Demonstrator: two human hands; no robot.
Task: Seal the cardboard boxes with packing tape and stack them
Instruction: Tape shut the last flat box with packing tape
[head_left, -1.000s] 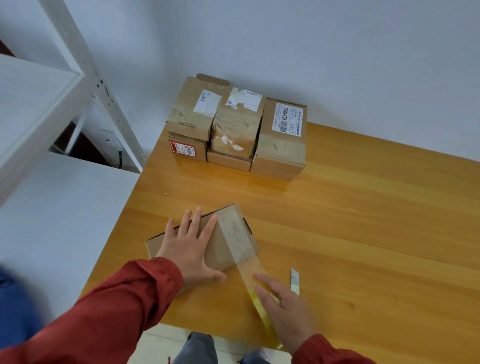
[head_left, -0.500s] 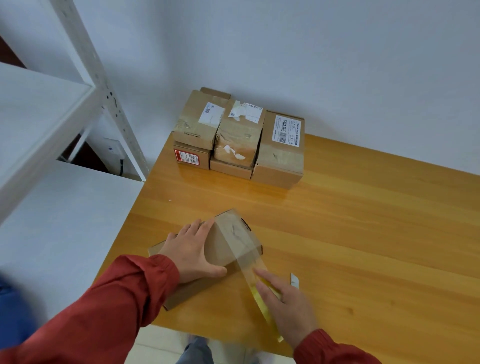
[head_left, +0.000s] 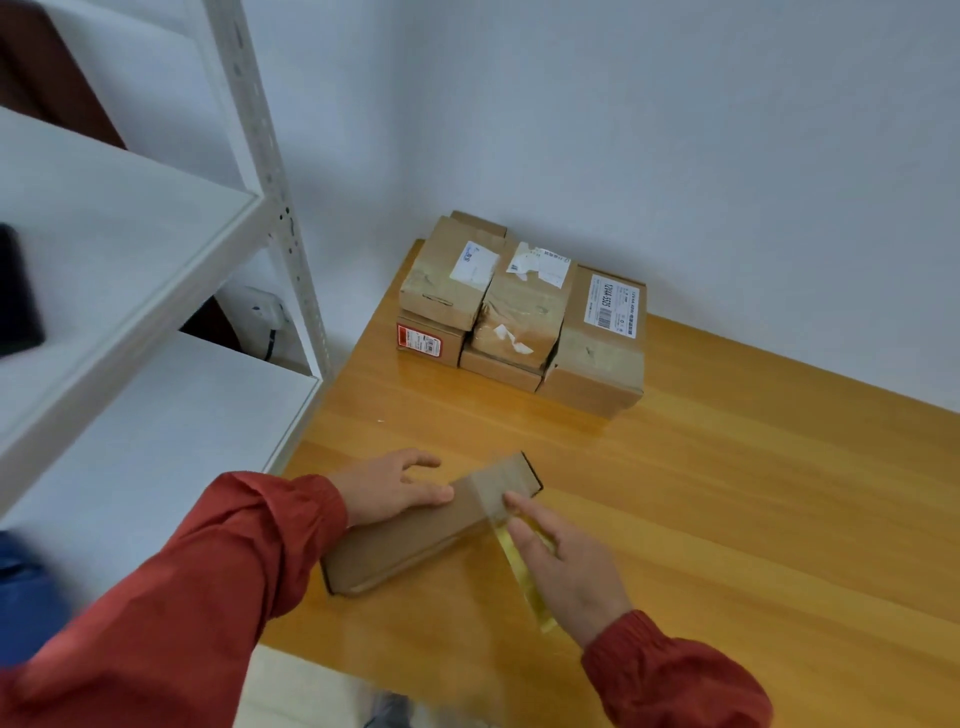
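Note:
A flat cardboard box (head_left: 410, 545) lies tipped up on its edge near the front left of the wooden table (head_left: 727, 493). My left hand (head_left: 387, 488) holds its upper far edge, thumb on the near face and fingers curved over the back. Clear tape (head_left: 491, 499) wraps over the box's right end. My right hand (head_left: 566, 566) lies with straight fingers over the yellowish tape roll (head_left: 535, 605), its index fingertip pressing the tape against the box end. The roll is mostly hidden under that hand.
Several taped cardboard boxes (head_left: 519, 317) are stacked at the table's back left corner against the wall. A white metal shelf unit (head_left: 130, 249) stands close on the left, with a black object (head_left: 15, 296) on its upper board.
The box has been tipped from flat up onto its edge. My left hand shifted from lying flat on top to its far edge. My right hand followed the tape up to the box end.

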